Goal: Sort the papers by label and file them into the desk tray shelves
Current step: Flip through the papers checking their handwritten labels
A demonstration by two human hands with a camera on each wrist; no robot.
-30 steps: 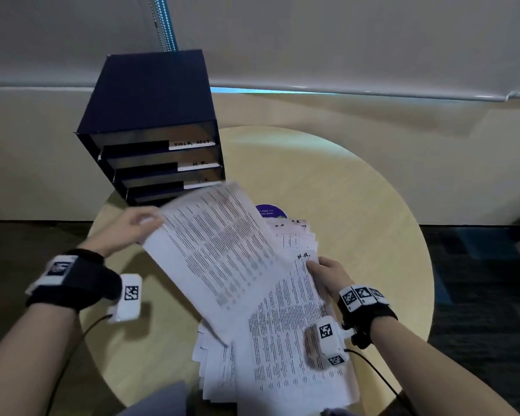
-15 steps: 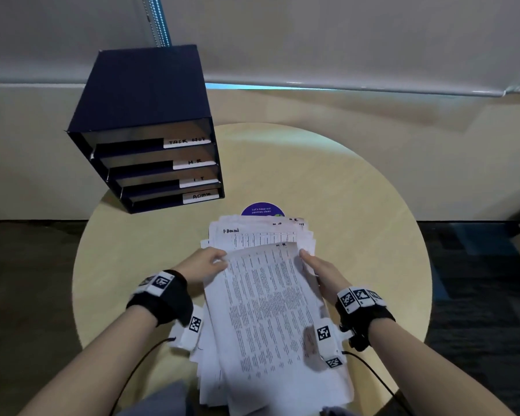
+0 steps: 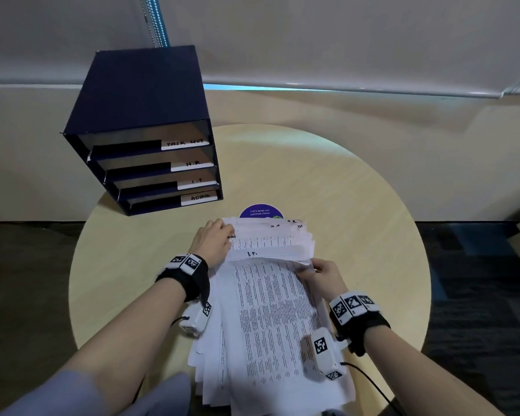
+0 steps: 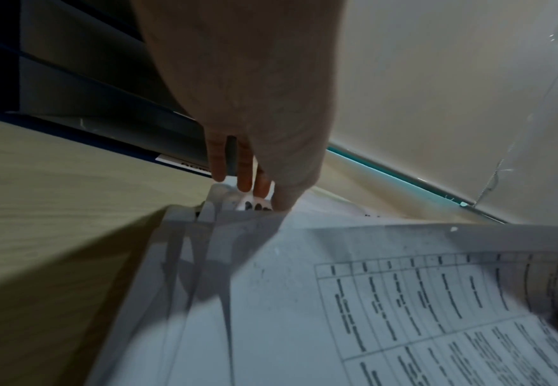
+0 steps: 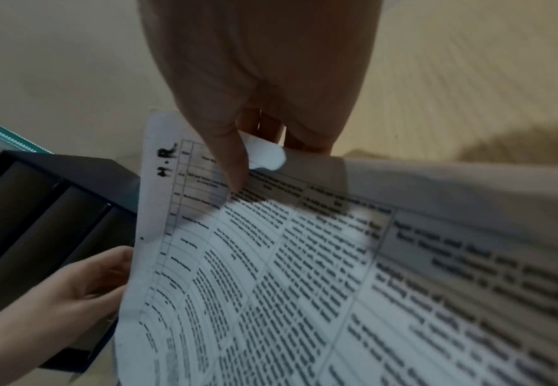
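A fanned pile of printed papers (image 3: 210,349) lies on the round wooden table (image 3: 342,190). My right hand (image 3: 312,267) pinches the far right corner of the top sheet (image 3: 270,310), marked H.R. (image 5: 166,162) in the right wrist view, and curls that corner up. My left hand (image 3: 222,232) rests its fairly straight fingertips (image 4: 254,190) on the far left corners of the sheets beyond it. One of those sheets reads I.T. (image 3: 252,253). The dark blue desk tray (image 3: 138,94) stands at the table's back left, with shelves labelled TASK LIST, H.R., I.T. and ADMIN.
A purple round sticker (image 3: 260,211) shows on the table just past the pile. A beige wall and a window blind rise behind the table. Dark carpet lies on both sides. Cables run from my wrist cameras.
The sheet held up in my left hand a second ago now lies on top of the pile. My left hand has let go of it and moved forward onto the far sheets. My right hand now pinches its corner.
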